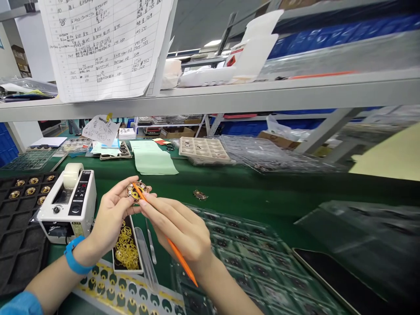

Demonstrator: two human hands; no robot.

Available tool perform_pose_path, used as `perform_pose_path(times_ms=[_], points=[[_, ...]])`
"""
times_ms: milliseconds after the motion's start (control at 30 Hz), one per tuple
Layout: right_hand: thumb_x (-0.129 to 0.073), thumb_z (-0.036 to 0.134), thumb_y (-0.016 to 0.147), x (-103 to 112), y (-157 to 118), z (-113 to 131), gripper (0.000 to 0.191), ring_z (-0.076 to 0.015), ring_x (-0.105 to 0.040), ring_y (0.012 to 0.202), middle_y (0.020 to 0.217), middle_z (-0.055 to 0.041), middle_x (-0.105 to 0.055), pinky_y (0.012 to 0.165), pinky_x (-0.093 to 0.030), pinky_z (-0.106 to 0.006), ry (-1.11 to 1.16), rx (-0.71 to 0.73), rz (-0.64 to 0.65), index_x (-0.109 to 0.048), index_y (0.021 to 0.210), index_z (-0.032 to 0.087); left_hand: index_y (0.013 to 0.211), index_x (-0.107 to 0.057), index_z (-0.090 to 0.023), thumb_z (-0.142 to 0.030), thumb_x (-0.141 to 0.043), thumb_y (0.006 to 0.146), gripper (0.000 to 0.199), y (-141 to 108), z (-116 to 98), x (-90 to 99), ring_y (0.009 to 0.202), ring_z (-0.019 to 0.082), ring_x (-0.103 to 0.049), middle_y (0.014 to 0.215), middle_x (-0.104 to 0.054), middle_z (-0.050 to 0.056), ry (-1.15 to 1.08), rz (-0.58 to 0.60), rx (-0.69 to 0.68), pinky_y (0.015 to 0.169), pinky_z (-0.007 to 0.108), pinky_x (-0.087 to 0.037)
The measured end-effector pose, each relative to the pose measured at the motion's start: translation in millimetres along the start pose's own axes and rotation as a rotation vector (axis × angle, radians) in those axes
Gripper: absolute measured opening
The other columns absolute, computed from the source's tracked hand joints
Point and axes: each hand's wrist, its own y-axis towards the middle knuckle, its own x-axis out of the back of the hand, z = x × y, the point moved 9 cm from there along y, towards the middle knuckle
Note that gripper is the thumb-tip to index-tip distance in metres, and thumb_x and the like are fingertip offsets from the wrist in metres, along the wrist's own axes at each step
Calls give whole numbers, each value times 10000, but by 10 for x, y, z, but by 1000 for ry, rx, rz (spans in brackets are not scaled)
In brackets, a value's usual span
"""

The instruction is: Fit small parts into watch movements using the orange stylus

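My left hand [111, 212] pinches a round, gold-rimmed watch case [130, 192] by its edge, just above the green bench. Yellow and dark parts show inside it. In my right hand [183, 227] is a slim orange stick [182, 262], held like a pen, its tip resting on or just over the open face of the case. Partly covered by the fingers, the case's lower edge is hard to make out. Below the hands stands a small box of yellow rings [127, 249]. Another watch piece [200, 195] lies on the mat to the right.
A white tape dispenser [87, 208] and a black tray [21, 245] of gold parts stand left. A sticker sheet [123, 291] and tweezers [151, 243] lie in front. Clear compartment trays [249, 251] and a dark flat device [334, 280] are right. A shelf [229, 94] crosses above.
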Motion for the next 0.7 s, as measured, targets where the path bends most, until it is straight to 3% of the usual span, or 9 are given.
perform_pose_path(times_ms=[100, 233, 367, 500, 700], points=[[-595, -13, 847, 90, 19, -65, 255, -237, -705, 886, 1002, -173, -733, 717, -609, -346, 17, -74, -35, -670, 1063, 101, 1125, -654, -130, -137, -648, 777, 348, 46, 18, 30, 981, 214, -703, 1006, -742, 91, -12, 7, 50, 783, 227, -588], [-606, -10, 843, 359, 4, -305, 294, -178, -690, 768, 911, -76, -722, 629, -581, -296, 104, -340, -215, -689, 1022, 208, 1089, -655, -135, -179, -750, 766, 340, 88, 28, 58, 884, 212, -730, 968, -749, 99, 40, 25, 69, 702, 206, -592], [-582, 112, 906, 459, -92, -578, 173, -159, -653, 704, 847, -38, -685, 586, -545, -290, 206, -607, -305, -699, 956, 230, 988, -657, -126, -231, -807, 737, 310, 83, -13, 25, 769, 211, -738, 852, -748, 94, 131, 65, 8, 584, 188, -578], [-486, 240, 976, 354, -147, -736, 224, -143, -644, 711, 824, -34, -668, 604, -553, -260, 334, -762, -252, -702, 921, 210, 882, -654, -128, -283, -807, 735, 262, 70, -45, -18, 642, 174, -709, 749, -713, 66, 220, 97, -43, 513, 191, -562], [-427, 331, 992, 231, -127, -739, 352, -188, -643, 827, 882, -65, -636, 667, -544, -299, 272, -754, -114, -696, 805, 203, 817, -614, -136, -256, -778, 708, 230, 88, -70, -2, 573, 152, -675, 687, -664, 38, 338, 54, -77, 437, 166, -508]])
